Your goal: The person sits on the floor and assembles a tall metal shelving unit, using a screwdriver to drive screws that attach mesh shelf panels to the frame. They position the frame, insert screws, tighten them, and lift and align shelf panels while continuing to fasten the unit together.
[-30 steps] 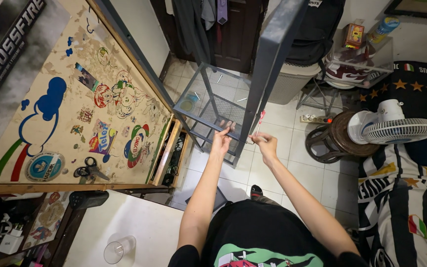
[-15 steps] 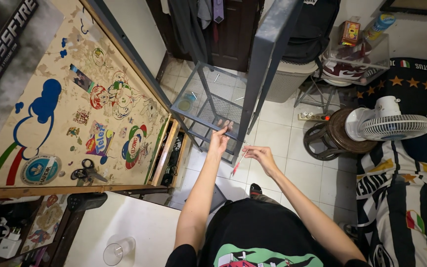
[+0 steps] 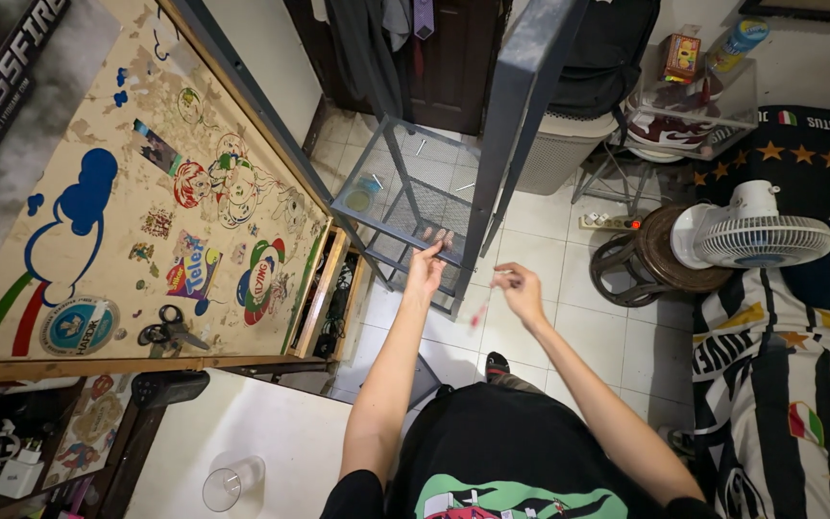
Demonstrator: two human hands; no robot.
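Observation:
A grey metal shelf rack stands on the tiled floor ahead of me, with a mesh shelf (image 3: 398, 200) and a tall upright post (image 3: 523, 115). My left hand (image 3: 427, 265) reaches forward, and its fingers curl over the mesh shelf's front rim beside the post. My right hand (image 3: 519, 290) hovers a little to the right of the post, apart from the rack. Its fingers pinch a thin red tool (image 3: 479, 312) that hangs down and is blurred. A small round tin (image 3: 358, 199) and loose screws lie on the mesh.
A sticker-covered wooden board (image 3: 146, 240) with scissors (image 3: 171, 333) on it is at left, with an open drawer (image 3: 325, 298) at its edge. A clear cup (image 3: 231, 482) stands on a white surface below. A white fan (image 3: 759, 233) on a stool, a laundry basket (image 3: 559, 144) and striped bedding (image 3: 790, 384) crowd the right.
My right hand has drawn back from the rack toward me and downward with the red tool. My left hand has stayed on the shelf rim.

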